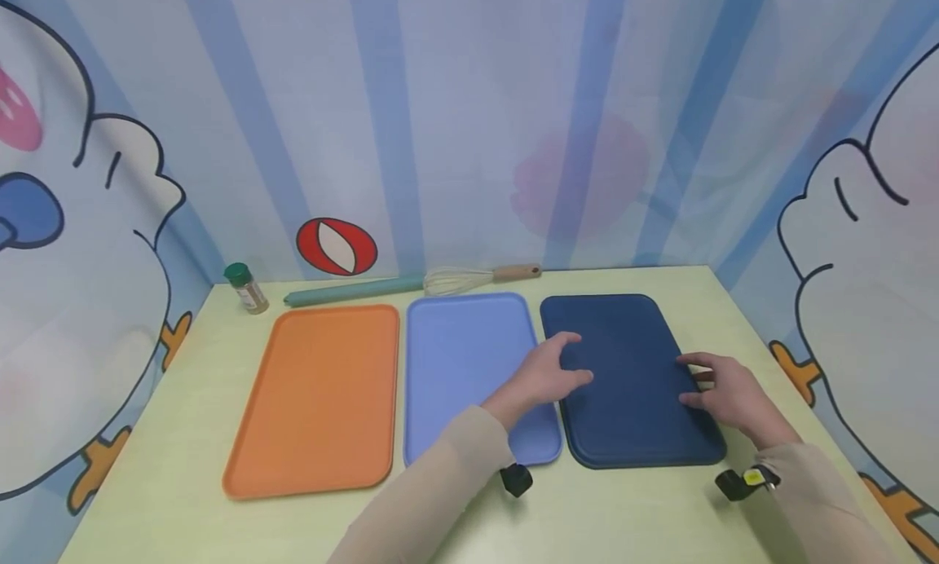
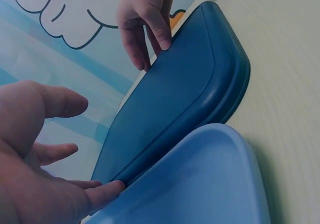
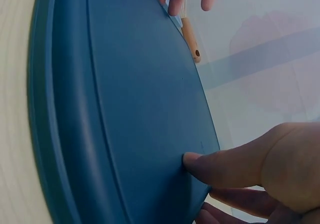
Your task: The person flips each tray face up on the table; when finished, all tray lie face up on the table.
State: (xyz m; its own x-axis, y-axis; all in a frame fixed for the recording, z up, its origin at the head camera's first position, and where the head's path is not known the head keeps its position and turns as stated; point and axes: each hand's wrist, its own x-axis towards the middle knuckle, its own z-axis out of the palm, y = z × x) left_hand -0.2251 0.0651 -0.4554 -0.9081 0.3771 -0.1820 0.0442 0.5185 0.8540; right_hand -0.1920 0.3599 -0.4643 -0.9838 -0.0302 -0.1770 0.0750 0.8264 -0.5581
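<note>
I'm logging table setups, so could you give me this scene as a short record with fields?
Surface: pale table
Trays, left to right: orange tray, light blue tray, navy tray
Along the back, left to right: jar with green lid, teal rod, whisk
Left hand: at the navy tray's left edge, thumb raised
Right hand: touching the navy tray at its right edge, thumb on top
Items on trays: none seen
</note>
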